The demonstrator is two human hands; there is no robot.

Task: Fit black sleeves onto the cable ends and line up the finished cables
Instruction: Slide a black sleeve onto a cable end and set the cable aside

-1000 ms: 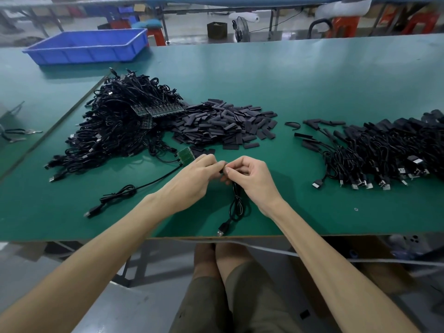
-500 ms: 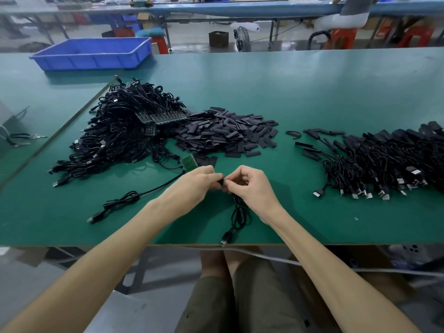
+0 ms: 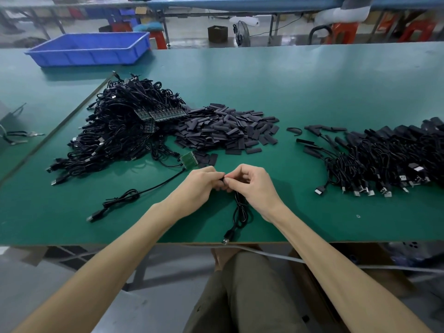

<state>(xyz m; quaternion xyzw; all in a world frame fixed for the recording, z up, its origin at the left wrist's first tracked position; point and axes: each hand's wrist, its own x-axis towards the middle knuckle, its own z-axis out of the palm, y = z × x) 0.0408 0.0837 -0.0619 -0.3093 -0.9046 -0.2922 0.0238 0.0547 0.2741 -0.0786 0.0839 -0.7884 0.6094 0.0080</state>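
One cable end [image 3: 222,180] between both hands [image 3: 255,186]

Blue bin [image 3: 89,56] sits on green table [image 3: 312,87].

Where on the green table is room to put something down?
Bare: the wide far strip of the green table behind the piles, right of the blue bin; also the near patch between the right hand and the finished cables. Crowded: the tangled cable heap, the sleeve pile, and the cable at the left hand.
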